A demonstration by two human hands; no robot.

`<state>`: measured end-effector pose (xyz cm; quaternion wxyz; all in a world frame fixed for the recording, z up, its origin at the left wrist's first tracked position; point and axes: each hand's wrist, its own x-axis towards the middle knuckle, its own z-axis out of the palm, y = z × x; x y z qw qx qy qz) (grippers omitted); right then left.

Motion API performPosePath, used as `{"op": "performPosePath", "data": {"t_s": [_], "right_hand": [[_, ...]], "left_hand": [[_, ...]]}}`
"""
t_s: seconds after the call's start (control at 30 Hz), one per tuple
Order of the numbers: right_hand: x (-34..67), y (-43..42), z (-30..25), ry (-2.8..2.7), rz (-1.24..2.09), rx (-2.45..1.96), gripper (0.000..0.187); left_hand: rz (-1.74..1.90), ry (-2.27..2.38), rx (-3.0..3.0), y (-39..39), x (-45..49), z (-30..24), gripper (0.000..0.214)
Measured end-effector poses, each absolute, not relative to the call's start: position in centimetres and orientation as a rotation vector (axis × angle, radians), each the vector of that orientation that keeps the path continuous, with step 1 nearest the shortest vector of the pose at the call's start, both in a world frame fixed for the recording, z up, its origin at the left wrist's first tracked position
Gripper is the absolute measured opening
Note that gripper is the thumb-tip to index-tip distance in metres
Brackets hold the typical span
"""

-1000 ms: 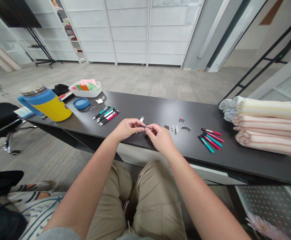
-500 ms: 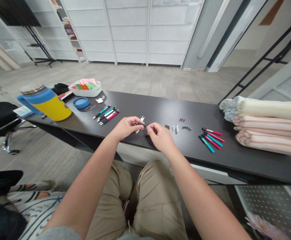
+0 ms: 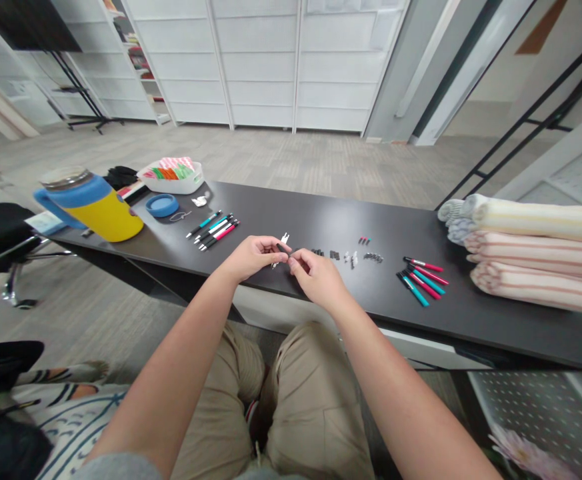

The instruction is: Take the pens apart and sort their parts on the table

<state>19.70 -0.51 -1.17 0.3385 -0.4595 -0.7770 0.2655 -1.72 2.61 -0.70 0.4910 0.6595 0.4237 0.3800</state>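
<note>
My left hand (image 3: 257, 257) pinches a small black pen part (image 3: 283, 249) between thumb and fingertips, above the desk's near edge. My right hand (image 3: 317, 272) is closed at the near end of that part, its fingertips meeting those of the left. Thin white-and-silver pieces (image 3: 285, 238) lie behind and under the left fingers, partly covered. Small black pieces (image 3: 335, 255), clear and silver bits (image 3: 353, 259), dark small parts (image 3: 373, 257) and short coloured tips (image 3: 365, 240) lie in groups right of my right hand.
Several whole pens (image 3: 215, 231) lie on the left of the dark desk (image 3: 281, 203); red and teal barrels (image 3: 425, 279) lie on the right. Further left stand a yellow-blue mug (image 3: 98, 203), a blue lid (image 3: 161, 205) and a white basket (image 3: 183, 183). Rolled towels (image 3: 541, 250) fill the right end.
My right hand has shifted slightly left, closer to my left fingertips. The black pen part is now tilted more, and more black pieces show beside my right hand.
</note>
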Motion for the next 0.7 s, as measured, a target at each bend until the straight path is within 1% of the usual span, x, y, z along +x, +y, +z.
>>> {"op": "performPosePath", "data": {"t_s": [0.1, 0.2, 0.27, 0.43, 0.5, 0.57, 0.7], "right_hand": [[19.66, -0.56, -1.07, -2.017, 0.690, -1.194, 0.021], [19.69, -0.70, -0.98, -1.930, 0.723, -1.202, 0.017], [19.74, -0.81, -1.00, -1.864, 0.771, -1.172, 0.019], [19.72, -0.88, -1.23, -1.888, 0.790, -1.061, 0.051], [19.67, -0.86, -1.25, -1.918, 0.756, -1.050, 0.058], [19.65, -0.87, -1.20, -1.946, 0.730, -1.038, 0.058], [19.65, -0.94, -1.15, -1.987, 0.688, -1.015, 0.048]], "left_hand": [[0.930, 1.022, 1.630, 2.52, -1.64, -0.58, 0.036], [0.956, 1.002, 1.634, 2.48, -1.58, -0.47, 0.032], [0.958, 0.996, 1.627, 2.45, -1.58, -0.40, 0.032], [0.887, 0.998, 1.613, 2.23, -1.57, -0.15, 0.033], [0.843, 0.999, 1.626, 2.15, -1.52, -0.06, 0.033], [0.808, 0.995, 1.659, 2.16, -1.48, -0.06, 0.033], [0.804, 0.984, 1.749, 2.34, -1.54, -0.33, 0.037]]}}
